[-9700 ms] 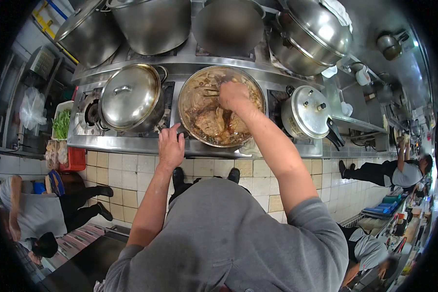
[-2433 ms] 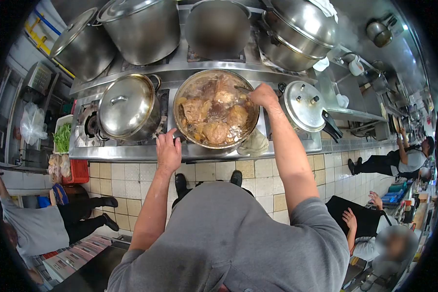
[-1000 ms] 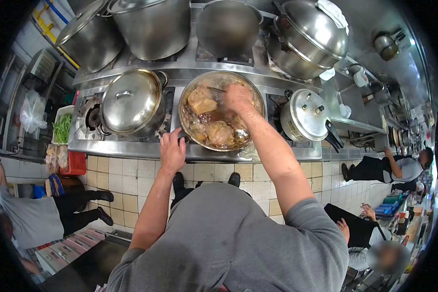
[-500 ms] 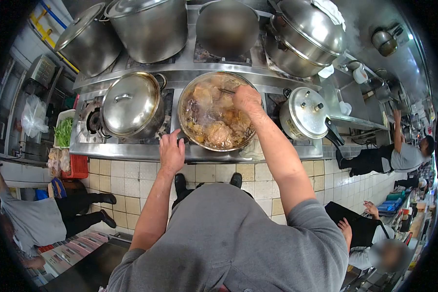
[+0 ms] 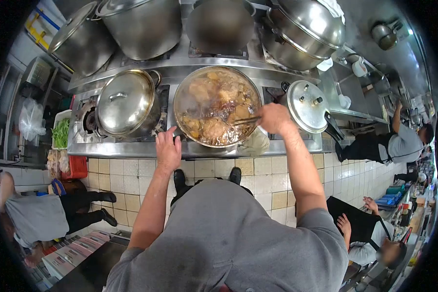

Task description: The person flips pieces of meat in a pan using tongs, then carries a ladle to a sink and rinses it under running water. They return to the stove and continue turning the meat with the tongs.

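My right hand (image 5: 276, 119) is closed around dark chopsticks (image 5: 246, 120) at the right rim of a wide round pot. Their tips reach into the broth near the front right. The pot (image 5: 176, 108) is filled with brown liquid, large pieces of meat (image 5: 214, 129) and bubbles, with steam above. My left hand (image 5: 168, 148) lies at the stove's front edge, left of the pot, fingers apart and holding nothing. A crumpled pale cloth (image 5: 254, 143) sits beside the pot's front right.
A lidded pot (image 5: 125, 104) stands left, a pressure cooker (image 5: 306, 107) right with its handle jutting forward. Large stockpots (image 5: 141, 29) and a domed steamer (image 5: 301, 36) line the back. Greens (image 5: 61, 132) fill a crate at left. Co-workers (image 5: 39, 214) stand left and right (image 5: 369, 228).
My right hand has moved right and toward me with the chopsticks, from the pot's upper middle to its right rim. My left hand stays by the stove's edge.
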The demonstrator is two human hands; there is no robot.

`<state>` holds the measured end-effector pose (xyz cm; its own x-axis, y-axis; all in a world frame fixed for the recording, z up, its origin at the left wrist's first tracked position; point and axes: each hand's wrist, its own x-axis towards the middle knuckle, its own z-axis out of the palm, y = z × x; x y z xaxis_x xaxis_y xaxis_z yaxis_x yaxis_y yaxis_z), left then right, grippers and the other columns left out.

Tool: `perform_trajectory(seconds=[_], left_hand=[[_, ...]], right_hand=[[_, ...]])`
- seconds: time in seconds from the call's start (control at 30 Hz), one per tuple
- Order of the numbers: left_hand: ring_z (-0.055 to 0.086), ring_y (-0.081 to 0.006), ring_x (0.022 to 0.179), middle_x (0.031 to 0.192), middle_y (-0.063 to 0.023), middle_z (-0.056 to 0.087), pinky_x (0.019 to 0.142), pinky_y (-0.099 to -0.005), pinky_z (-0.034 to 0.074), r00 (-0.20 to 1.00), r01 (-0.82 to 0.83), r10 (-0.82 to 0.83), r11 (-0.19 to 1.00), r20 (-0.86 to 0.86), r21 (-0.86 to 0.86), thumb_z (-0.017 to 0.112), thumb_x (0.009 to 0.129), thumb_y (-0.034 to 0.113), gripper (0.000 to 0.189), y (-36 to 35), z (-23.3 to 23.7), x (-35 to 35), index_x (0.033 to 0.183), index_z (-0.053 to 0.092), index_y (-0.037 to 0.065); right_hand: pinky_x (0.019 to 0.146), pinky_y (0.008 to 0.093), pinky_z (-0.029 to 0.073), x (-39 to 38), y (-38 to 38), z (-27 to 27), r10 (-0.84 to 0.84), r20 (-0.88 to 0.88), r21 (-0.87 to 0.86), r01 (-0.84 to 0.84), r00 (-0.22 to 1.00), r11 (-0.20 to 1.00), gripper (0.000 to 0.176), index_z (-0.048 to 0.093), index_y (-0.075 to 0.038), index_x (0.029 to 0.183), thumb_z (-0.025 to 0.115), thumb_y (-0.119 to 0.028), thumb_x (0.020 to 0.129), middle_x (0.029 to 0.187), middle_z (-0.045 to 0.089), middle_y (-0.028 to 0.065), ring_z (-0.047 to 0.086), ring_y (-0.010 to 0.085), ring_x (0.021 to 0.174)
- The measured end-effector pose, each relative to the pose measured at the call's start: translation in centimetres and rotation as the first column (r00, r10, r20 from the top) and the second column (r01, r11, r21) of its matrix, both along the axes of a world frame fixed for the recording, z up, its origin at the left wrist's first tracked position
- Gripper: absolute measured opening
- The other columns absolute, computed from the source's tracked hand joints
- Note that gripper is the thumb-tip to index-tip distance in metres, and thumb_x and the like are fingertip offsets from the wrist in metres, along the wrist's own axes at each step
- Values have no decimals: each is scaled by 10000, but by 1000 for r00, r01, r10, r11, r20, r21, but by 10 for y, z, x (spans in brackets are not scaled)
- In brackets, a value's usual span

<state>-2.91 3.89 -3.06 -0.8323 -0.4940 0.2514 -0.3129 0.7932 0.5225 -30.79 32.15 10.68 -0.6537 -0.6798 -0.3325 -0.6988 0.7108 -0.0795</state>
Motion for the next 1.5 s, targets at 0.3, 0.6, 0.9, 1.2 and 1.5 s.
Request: perform_trajectory(seconds=[0.3, 0.6, 0.9, 1.2, 1.5], left_hand=[[536, -399, 1162, 1206, -184, 552, 1045, -527, 437, 1000, -6, 5, 1000, 31, 28, 606, 1057, 214, 415, 0, 2, 0, 1453, 545, 108], [535, -396, 1161, 1196, -188, 551, 1048, -526, 433, 1000, -7, 7, 999, 27, 35, 607, 1056, 201, 420, 1, 4, 0, 1459, 543, 99], [531, -404, 1154, 1190, -198, 552, 1052, -530, 426, 999, -16, 14, 999, 36, 43, 609, 1056, 205, 423, 3, 8, -1, 1455, 550, 78], [532, -405, 1155, 1210, -202, 560, 1050, -526, 428, 998, -27, 24, 999, 53, 46, 608, 1056, 208, 416, 4, 10, -1, 1451, 554, 90], [535, -414, 1149, 1202, -206, 567, 1033, -526, 431, 1000, -3, 3, 1000, 18, 25, 615, 1041, 179, 411, 4, 9, -2, 1437, 556, 87]], right_hand=[[811, 506, 611, 46, -16, -43, 35, -23, -74, -37, 999, 997, 240, 813, -90, 954, 691, -281, 876, 939, 786, 178, 771, 377, 923], [809, 517, 602, 65, -37, -55, 21, -5, -102, -22, 1000, 995, 284, 800, -104, 977, 716, -372, 940, 888, 774, 172, 768, 379, 922], [848, 516, 604, 79, -53, -59, -22, 90, -183, 38, 996, 982, 346, 804, -55, 1006, 694, -379, 954, 959, 783, 209, 766, 392, 969], [923, 523, 594, 12, 13, -30, -415, 0, -147, 410, 910, 900, 371, 796, -75, 1060, 657, -415, 1011, 1070, 779, 215, 746, 402, 1068], [917, 493, 611, 1, 23, -52, -344, -23, -42, 343, 939, 939, 286, 809, -33, 1050, 628, -228, 948, 1098, 786, 220, 767, 401, 1044]])
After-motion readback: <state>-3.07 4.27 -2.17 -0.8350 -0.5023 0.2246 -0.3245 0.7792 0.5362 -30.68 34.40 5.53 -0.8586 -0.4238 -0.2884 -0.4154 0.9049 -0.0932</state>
